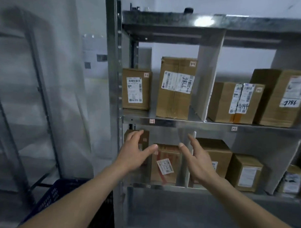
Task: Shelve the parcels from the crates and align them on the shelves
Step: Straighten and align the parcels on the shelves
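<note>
Lower shelf, left end: a taped parcel (166, 163) stands between a small box (144, 139) at the left upright and a divider (191, 146).
Left hand (134, 154): fingers straight and spread, holding nothing, in front of the small box; whether it touches is unclear.
Right hand (198, 160): fingers straight, holding nothing, in front of the divider.
Hands: apart, either side of the taped parcel.
Upper shelf (180, 123): two boxes (176, 88) in the left bay, two more right of its divider.
Lower shelf, right: three further boxes (245, 173).
Bottom left corner: blue crate (56, 194), partly behind the left arm.
</note>
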The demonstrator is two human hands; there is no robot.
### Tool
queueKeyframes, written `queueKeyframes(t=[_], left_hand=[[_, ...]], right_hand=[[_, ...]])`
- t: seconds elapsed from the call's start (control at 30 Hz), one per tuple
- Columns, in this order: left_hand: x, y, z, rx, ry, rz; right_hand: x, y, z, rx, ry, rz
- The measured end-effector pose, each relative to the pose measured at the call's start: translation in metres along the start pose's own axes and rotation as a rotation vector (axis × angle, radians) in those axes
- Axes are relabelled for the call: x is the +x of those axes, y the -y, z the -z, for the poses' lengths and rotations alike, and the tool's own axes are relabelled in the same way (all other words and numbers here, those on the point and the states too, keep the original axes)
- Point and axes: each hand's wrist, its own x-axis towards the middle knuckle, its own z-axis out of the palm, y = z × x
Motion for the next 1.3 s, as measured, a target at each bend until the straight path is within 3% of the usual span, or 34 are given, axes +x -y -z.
queueKeyframes(t=[0.4,0.8,1.3], left_hand=[[0.032,-0.045,0.095,-0.017,-0.017,-0.306],[0.038,-0.047,0.148,-0.012,-0.001,-0.435],[0.076,-0.048,0.131,-0.057,0.031,-0.44]], right_hand=[[-0.005,0.112,0.027,-0.012,-0.193,0.158],[-0.028,0.186,0.027,-0.19,-0.328,0.247],[0.005,0.178,0.027,-0.248,-0.367,0.175]])
